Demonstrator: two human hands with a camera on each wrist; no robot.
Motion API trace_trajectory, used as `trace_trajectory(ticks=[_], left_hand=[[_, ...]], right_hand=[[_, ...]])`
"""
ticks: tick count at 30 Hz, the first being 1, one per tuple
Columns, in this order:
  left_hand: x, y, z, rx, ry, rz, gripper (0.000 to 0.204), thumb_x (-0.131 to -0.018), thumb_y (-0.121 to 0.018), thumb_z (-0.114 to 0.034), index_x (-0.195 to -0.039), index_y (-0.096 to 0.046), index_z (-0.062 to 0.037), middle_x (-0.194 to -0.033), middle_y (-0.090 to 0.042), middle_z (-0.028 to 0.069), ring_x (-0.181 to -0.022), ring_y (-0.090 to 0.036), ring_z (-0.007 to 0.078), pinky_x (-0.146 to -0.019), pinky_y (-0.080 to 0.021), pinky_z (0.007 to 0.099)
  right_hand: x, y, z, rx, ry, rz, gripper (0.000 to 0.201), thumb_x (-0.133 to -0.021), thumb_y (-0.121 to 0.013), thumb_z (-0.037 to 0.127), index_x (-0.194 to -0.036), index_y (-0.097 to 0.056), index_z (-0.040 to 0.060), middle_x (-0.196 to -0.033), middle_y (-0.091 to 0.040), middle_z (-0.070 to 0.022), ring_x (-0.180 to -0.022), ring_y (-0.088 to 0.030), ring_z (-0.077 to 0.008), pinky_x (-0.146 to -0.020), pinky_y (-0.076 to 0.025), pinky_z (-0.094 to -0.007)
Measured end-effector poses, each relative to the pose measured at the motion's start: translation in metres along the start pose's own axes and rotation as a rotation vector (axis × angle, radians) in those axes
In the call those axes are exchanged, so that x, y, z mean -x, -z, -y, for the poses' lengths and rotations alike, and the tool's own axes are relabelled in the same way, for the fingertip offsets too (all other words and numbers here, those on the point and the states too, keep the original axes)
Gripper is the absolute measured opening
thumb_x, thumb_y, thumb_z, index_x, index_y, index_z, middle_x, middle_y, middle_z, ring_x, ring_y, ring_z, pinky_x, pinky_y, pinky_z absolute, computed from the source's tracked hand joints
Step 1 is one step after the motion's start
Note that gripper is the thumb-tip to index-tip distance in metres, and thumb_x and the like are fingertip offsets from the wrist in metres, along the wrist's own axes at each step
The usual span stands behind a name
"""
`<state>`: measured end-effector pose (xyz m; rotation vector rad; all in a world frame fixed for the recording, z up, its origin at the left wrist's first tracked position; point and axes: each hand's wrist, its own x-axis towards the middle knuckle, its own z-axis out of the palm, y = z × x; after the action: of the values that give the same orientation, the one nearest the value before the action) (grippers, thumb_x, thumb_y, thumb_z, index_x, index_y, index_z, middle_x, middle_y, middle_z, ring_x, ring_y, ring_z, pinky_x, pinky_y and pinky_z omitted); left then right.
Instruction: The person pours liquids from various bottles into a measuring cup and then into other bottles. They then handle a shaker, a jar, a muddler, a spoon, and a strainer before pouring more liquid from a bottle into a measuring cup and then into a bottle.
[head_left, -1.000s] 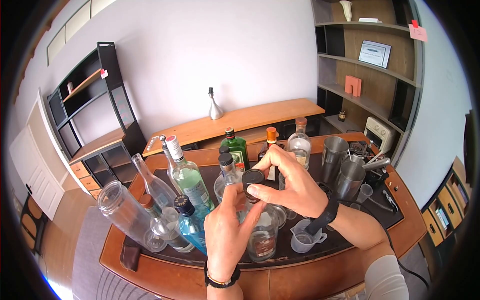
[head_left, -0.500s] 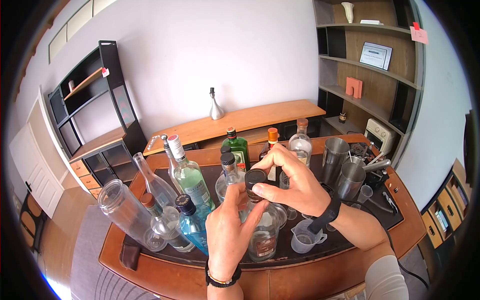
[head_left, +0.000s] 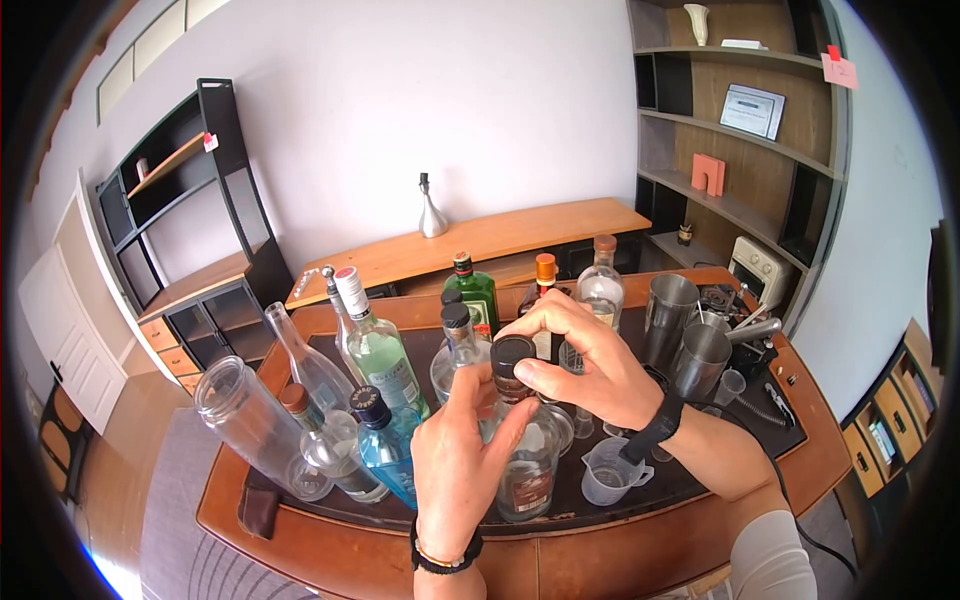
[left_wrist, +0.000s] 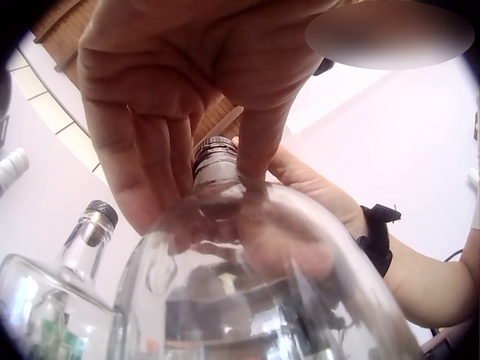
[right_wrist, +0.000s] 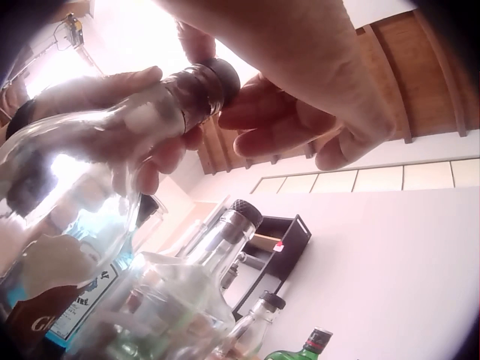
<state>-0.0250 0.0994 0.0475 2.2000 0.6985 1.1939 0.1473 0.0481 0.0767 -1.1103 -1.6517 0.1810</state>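
Observation:
In the head view a clear glass bottle point(head_left: 528, 470) with a brown label stands near the front of the table. My left hand point(head_left: 458, 465) grips its neck, thumb on one side and fingers on the other. The right hand point(head_left: 595, 370) pinches the black cap point(head_left: 514, 349) between thumb and fingers. In the right wrist view the cap point(right_wrist: 225, 82) sits on the bottle's mouth, above a dark band round the neck. The left wrist view shows the bottle's shoulder point(left_wrist: 247, 300) up close below my palm. A blue bottle point(head_left: 383, 448) is just left of my left hand.
Several other bottles crowd the left and back, among them a pale green bottle point(head_left: 385, 365) and a dark green one point(head_left: 474, 300). Right of the hands are a plastic measuring jug point(head_left: 610, 480) and metal shakers point(head_left: 700, 360). An empty glass jar point(head_left: 245, 420) stands far left.
My right thumb and fingers have shifted slightly round the cap toward the right. The left hand keeps its grip on the neck, and the bottle stays in place.

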Motion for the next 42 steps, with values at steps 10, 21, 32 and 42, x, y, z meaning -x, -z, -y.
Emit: trace_trajectory(ticks=[10,21,32,42], left_hand=[[0.0002,0.0,-0.0009,-0.018,0.008,0.0,0.042,-0.085,-0.078,-0.027,-0.113,-0.057,-0.0049,-0.096,-0.074,0.0132,-0.084,-0.073,0.0288,-0.068,-0.056,0.0369],[0.0003,-0.0002,-0.0017,-0.025,0.008,-0.004,0.042,-0.086,-0.078,-0.028,-0.113,-0.057,-0.0048,-0.095,-0.074,0.0132,-0.084,-0.073,0.0292,-0.068,-0.056,0.0375],[0.0002,-0.0008,0.0003,-0.018,-0.005,-0.006,0.042,-0.086,-0.078,-0.027,-0.113,-0.056,-0.0043,-0.095,-0.074,0.0138,-0.084,-0.073,0.0292,-0.068,-0.056,0.0369],[0.0003,-0.0005,-0.0011,-0.013,-0.005,-0.005,0.041,-0.086,-0.078,-0.026,-0.113,-0.056,-0.0045,-0.095,-0.074,0.0134,-0.082,-0.073,0.0286,-0.067,-0.056,0.0368]], right_hand=[[0.0032,-0.0024,-0.0087,-0.014,0.004,-0.031,0.031,-0.087,-0.077,0.026,-0.106,-0.063,0.0068,-0.099,-0.057,-0.0039,-0.096,-0.052,-0.0183,-0.093,-0.035,-0.0356],[0.0019,-0.0018,-0.0016,-0.003,0.031,-0.011,0.025,-0.086,-0.076,0.02,-0.105,-0.065,0.0069,-0.102,-0.058,-0.0049,-0.097,-0.053,-0.0188,-0.091,-0.039,-0.0348],[0.0009,-0.0029,-0.0055,-0.133,0.004,0.012,0.028,-0.09,-0.072,0.023,-0.111,-0.065,0.0057,-0.1,-0.057,-0.0047,-0.097,-0.052,-0.0179,-0.091,-0.037,-0.0337],[0.0023,-0.0045,-0.0024,-0.037,0.014,-0.027,0.025,-0.088,-0.074,0.022,-0.103,-0.063,0.0047,-0.091,-0.052,-0.0038,-0.09,-0.049,-0.017,-0.087,-0.037,-0.0348]])
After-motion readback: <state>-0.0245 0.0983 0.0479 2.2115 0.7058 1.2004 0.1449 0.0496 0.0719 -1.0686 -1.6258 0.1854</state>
